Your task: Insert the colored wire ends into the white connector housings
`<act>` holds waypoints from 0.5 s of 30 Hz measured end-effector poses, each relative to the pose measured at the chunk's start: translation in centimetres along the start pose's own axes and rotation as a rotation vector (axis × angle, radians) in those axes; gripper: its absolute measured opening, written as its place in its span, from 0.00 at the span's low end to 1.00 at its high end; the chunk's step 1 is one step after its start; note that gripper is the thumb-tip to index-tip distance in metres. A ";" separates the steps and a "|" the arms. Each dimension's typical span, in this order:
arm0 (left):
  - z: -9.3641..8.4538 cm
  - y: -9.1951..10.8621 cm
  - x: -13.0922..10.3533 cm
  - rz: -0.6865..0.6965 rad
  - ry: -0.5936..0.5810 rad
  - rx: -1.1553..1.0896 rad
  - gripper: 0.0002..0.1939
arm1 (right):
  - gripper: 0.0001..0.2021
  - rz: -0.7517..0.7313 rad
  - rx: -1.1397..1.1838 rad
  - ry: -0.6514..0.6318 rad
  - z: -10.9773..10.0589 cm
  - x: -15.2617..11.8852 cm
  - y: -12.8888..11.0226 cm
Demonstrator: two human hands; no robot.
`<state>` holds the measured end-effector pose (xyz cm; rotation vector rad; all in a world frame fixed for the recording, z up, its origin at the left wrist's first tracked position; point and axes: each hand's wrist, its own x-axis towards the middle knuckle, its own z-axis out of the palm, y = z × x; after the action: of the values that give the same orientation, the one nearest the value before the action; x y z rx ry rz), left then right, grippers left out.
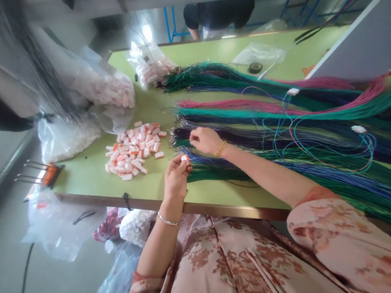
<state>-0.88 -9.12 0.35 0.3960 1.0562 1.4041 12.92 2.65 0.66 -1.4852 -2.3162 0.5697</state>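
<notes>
Connector [184, 159]: small, white, near mid-frame, held up in my left hand [175, 177].
Left fingers: closed, thumb and fingertips gripping it; silver bangle [168, 219] on that wrist.
Right fingers: my right hand [205, 141] is curled, thumb and fingertips together, over the dark wires [247, 142] at centre. Can't tell if a wire is pinched in there. Beaded bracelet [220, 149] on the wrist.
Pile [132, 149]: loose white and orange pieces, left of centre.
Wire bundles: pink [226, 105], teal [324, 113], green [206, 74] and blue [326, 173], running from centre off to the right edge.
Wired pieces: one white block [293, 92] right of centre, another white plug [359, 129] further right, both with thin leads, lying on the bundles.
Bags: big clear bag [108, 88] with more pieces, upper left; smaller bag [151, 66], upper centre.
Tape roll [255, 67]: upper right of centre, beside a flat plastic bag [262, 52].
Pronged tool [49, 175]: orange, metal prongs, left side at the corner of the green table [109, 186].
Person [219, 12]: dark top, top centre, past the far edge.
</notes>
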 end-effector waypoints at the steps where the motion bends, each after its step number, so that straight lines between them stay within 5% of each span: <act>1: 0.0 0.0 0.0 -0.003 -0.003 -0.003 0.13 | 0.04 -0.001 -0.031 -0.013 0.2 0.2 0.1; 15: -0.4 -0.3 0.1 -0.019 -0.030 -0.005 0.15 | 0.09 -0.214 -0.276 -0.084 -0.7 -0.1 1.2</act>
<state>-1.06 -9.22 -0.10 0.4014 1.0291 1.3798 14.25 3.13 0.70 -1.3192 -2.6646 0.2677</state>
